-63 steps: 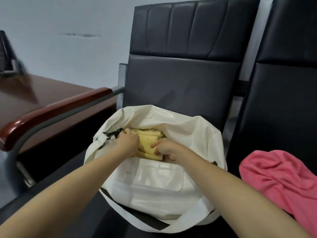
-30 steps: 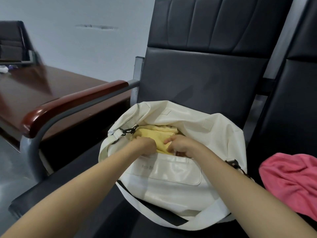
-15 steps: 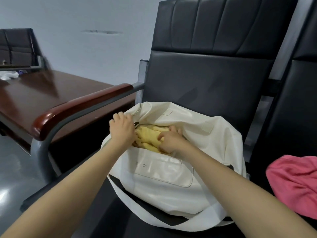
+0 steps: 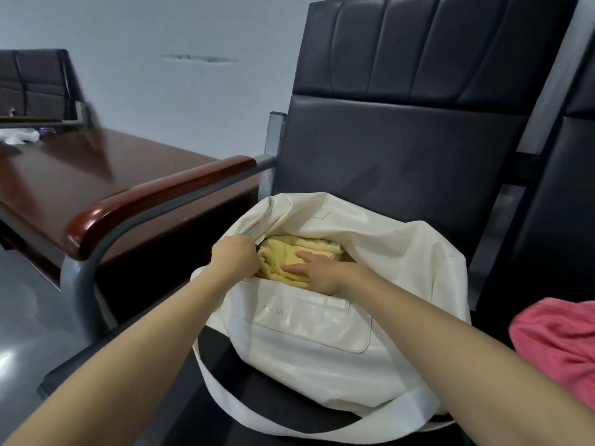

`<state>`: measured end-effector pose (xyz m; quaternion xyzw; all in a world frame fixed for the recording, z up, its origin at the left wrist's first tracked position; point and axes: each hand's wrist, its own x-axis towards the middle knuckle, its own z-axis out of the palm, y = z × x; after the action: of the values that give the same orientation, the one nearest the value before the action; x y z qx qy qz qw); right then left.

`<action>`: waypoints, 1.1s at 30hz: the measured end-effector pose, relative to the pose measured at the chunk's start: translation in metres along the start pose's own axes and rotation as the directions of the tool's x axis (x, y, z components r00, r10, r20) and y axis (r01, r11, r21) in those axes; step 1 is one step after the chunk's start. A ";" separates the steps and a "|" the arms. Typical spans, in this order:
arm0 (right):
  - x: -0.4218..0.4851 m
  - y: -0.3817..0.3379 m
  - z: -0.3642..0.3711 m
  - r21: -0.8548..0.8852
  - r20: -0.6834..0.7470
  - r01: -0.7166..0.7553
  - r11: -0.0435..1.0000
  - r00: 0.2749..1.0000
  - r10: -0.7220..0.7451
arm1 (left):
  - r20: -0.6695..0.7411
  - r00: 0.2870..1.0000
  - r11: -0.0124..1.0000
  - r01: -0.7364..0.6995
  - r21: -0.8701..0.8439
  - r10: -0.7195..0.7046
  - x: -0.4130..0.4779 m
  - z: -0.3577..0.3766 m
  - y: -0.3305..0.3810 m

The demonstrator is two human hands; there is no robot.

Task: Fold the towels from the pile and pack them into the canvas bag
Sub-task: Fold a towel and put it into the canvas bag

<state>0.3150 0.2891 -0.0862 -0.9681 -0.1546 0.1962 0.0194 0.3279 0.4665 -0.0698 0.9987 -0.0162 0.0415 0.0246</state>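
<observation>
I see the canvas bag (image 4: 322, 333) standing open on the seat of a black chair (image 4: 386, 149). A yellow towel (image 4: 283, 255) lies inside it, at the top of the opening. My left hand (image 4: 233, 260) is at the bag's left edge, fingers curled tight around the rim beside the zipper. My right hand (image 4: 318, 273) lies flat on the yellow towel, fingers straight and holding nothing. A pink towel (image 4: 560, 342) lies crumpled on the next seat to the right, apart from the bag. Left of the armrest (image 4: 154, 201) stands a brown wooden bench (image 4: 64, 175).
</observation>
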 end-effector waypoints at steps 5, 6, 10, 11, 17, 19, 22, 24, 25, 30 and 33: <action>-0.002 0.011 0.002 0.279 0.045 -0.114 0.953 0.993 0.105 | -0.109 0.979 0.794 0.072 -0.603 -0.172 -0.009 -0.009 -0.020; -0.004 0.012 0.002 0.346 0.049 -0.139 0.928 0.990 0.130 | -0.148 0.967 0.730 0.053 -0.682 -0.208 -0.010 -0.010 -0.023; -0.007 0.012 0.001 0.272 0.020 -0.042 0.961 0.999 0.038 | -0.149 0.966 0.504 -0.021 -0.864 -0.214 -0.011 -0.013 -0.019; -0.005 0.012 0.001 0.247 0.020 -0.032 0.969 0.999 0.028 | -0.134 0.972 0.501 -0.019 -0.865 -0.194 -0.012 -0.011 -0.018; 0.024 -0.001 0.002 -0.046 -0.156 -0.059 0.997 0.986 0.051 | -0.070 0.981 0.540 0.041 -0.841 -0.182 -0.014 0.007 -0.034; 0.030 -0.007 0.000 0.010 -0.147 -0.066 0.998 0.987 0.067 | -0.078 0.978 0.540 0.040 -0.841 -0.194 -0.015 0.008 -0.035; 0.027 -0.011 -0.008 -0.007 -0.085 -0.028 1.000 0.996 0.027 | -0.136 0.968 0.547 0.000 -0.837 -0.209 -0.016 0.006 -0.034; 0.020 -0.010 -0.013 -0.165 -0.064 0.022 0.986 0.997 -0.033 | -0.165 0.963 0.542 -0.024 -0.840 -0.214 -0.018 0.004 -0.032; 0.018 -0.008 -0.013 -0.243 -0.067 0.071 0.967 0.994 -0.090 | -0.176 0.959 0.539 -0.030 -0.842 -0.222 -0.018 0.003 -0.032; 0.030 0.000 0.005 -0.511 -0.005 0.296 0.807 0.938 -0.347 | -0.156 0.970 0.579 -0.020 -0.815 -0.186 -0.021 0.003 -0.038; 0.038 0.001 0.011 -0.551 -0.062 0.317 0.772 0.907 -0.417 | -0.179 0.969 0.606 -0.040 -0.794 -0.170 -0.022 0.007 -0.041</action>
<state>0.3442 0.2999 -0.1107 -0.8997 -0.3869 0.0494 -0.1958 0.3082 0.5079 -0.0808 0.8719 0.0065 0.1473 0.4670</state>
